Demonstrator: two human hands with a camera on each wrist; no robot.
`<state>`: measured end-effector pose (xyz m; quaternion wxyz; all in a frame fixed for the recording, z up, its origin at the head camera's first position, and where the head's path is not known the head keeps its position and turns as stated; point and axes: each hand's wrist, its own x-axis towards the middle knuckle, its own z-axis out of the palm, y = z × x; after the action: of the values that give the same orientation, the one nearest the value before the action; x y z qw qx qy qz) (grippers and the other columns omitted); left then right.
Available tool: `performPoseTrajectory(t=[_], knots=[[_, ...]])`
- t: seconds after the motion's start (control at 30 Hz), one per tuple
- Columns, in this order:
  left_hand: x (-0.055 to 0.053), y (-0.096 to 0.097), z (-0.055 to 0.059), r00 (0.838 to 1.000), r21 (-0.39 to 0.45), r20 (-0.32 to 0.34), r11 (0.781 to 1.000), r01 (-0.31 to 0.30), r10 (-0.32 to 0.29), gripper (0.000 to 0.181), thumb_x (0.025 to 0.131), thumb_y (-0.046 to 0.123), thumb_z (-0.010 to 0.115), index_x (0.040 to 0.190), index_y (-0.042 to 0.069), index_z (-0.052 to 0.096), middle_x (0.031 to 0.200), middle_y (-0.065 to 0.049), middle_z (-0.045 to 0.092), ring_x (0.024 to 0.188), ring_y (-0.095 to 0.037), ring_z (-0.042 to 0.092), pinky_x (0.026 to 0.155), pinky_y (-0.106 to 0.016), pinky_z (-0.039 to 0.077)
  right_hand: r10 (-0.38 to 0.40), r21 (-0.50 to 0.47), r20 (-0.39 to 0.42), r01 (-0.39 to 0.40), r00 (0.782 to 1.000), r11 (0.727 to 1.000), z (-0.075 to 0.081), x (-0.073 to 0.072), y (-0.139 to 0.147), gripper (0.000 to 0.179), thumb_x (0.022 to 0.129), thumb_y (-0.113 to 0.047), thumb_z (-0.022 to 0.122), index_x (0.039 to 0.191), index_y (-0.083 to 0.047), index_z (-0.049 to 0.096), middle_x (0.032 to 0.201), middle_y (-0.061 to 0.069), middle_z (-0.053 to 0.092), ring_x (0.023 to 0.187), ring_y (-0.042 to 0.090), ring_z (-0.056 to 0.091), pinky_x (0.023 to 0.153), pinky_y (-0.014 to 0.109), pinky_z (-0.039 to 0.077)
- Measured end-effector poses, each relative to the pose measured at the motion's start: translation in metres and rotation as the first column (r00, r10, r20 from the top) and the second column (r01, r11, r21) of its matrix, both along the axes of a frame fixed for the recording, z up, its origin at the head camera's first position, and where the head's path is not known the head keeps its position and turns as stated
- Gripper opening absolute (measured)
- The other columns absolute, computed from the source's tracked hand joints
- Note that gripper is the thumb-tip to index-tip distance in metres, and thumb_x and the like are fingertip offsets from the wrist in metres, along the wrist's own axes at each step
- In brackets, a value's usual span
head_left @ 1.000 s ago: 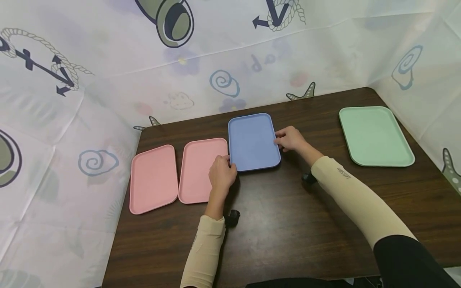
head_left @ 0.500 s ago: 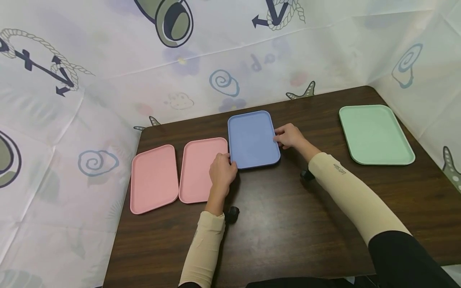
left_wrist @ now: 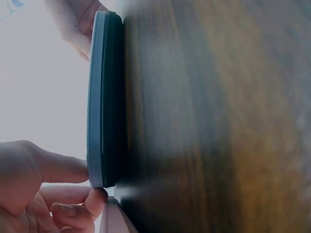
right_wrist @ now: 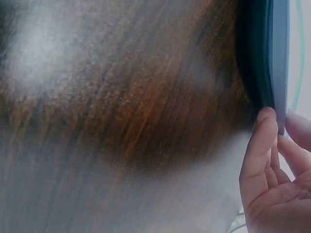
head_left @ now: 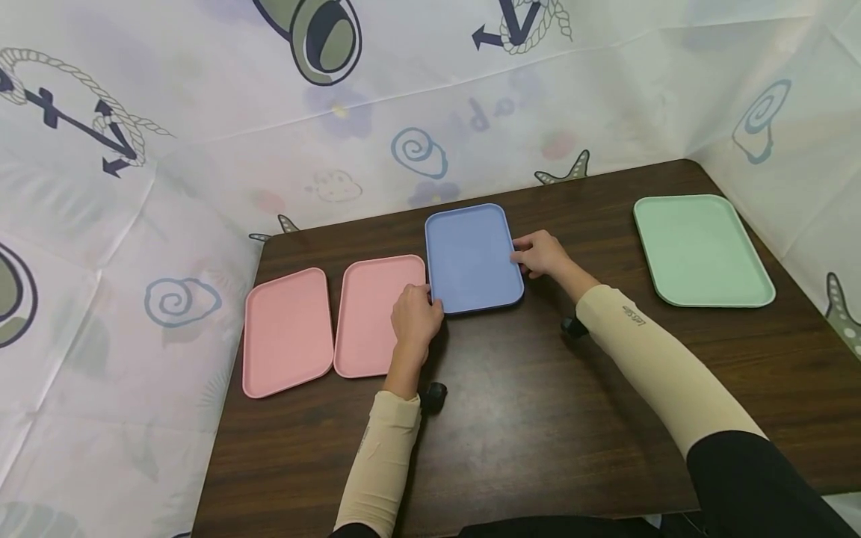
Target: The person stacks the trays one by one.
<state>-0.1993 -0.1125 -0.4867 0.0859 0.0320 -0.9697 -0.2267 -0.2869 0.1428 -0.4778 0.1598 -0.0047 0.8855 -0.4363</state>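
A blue rectangular tray (head_left: pixel 473 260) lies toward the back middle of the dark wooden table, in the head view. At its front left corner, my left hand (head_left: pixel 415 321) pinches the rim, thumb on top and fingers below. My right hand (head_left: pixel 540 255) grips the right edge between thumb and fingers. The left wrist view shows the tray's side (left_wrist: pixel 97 102) edge-on, with a dark underside. Fingertips of the right hand (right_wrist: pixel 272 179) are at the rim in the right wrist view. Beside the blue tray, a pink tray (head_left: pixel 370 321) is partly covered by my left hand.
Another pink tray (head_left: pixel 288 333) lies at the far left of the table (head_left: pixel 538 418), right up against the first one. Toward the right edge is a green tray (head_left: pixel 702 251). A patterned white cloth (head_left: pixel 222 97) hangs behind the table and along both sides.
The blue tray has shifted very slightly toward the back, with both hands staying on it. My right forearm has moved a little to the left. The pink and green trays stay in place.
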Motion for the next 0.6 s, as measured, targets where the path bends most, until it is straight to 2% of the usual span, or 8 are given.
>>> performPoseTrajectory(t=[0.3,0.4,0.53,0.6], knots=[[0.002,-0.001,0.001,1.000,0.027,-0.006,0.999,0.022,-0.022,0.011,0.087,0.011,0.065,0.089,0.004,0.073,0.079,-0.011,0.058,0.075,-0.030,0.058,0.063,-0.046,0.047,0.014,0.015,-0.032,-0.014,0.999,1.000,-0.002,0.007,0.000,0.047,0.098,-0.020,0.058,0.141,-0.001,0.052,0.109,0.020,0.065,0.079,0.024,0.067,0.062,0.031,0.056],[0.004,-0.003,0.000,1.000,0.039,0.007,0.999,0.027,-0.027,0.015,0.089,0.013,0.065,0.097,0.005,0.074,0.083,-0.011,0.059,0.080,-0.030,0.058,0.067,-0.046,0.047,0.013,0.013,-0.040,-0.013,0.999,1.000,-0.005,0.009,0.000,0.047,0.099,-0.023,0.057,0.140,0.000,0.052,0.109,0.020,0.065,0.078,0.024,0.067,0.062,0.031,0.056],[0.008,-0.005,0.000,0.999,0.078,0.019,0.996,0.034,-0.035,0.030,0.090,0.014,0.066,0.118,0.004,0.071,0.090,-0.011,0.061,0.086,-0.030,0.059,0.074,-0.046,0.048,0.001,-0.019,-0.044,-0.002,0.999,1.000,-0.009,0.013,0.001,0.050,0.100,-0.028,0.055,0.140,0.001,0.051,0.112,0.021,0.064,0.079,0.025,0.067,0.061,0.032,0.056],[0.011,-0.008,-0.001,0.999,0.096,0.014,0.994,0.047,-0.049,0.035,0.089,0.015,0.066,0.123,0.005,0.069,0.093,-0.011,0.061,0.088,-0.030,0.060,0.076,-0.047,0.048,-0.011,-0.043,-0.045,0.009,0.999,0.999,-0.010,0.016,0.001,0.051,0.101,-0.030,0.054,0.140,0.002,0.050,0.113,0.022,0.063,0.080,0.026,0.067,0.060,0.032,0.056]])
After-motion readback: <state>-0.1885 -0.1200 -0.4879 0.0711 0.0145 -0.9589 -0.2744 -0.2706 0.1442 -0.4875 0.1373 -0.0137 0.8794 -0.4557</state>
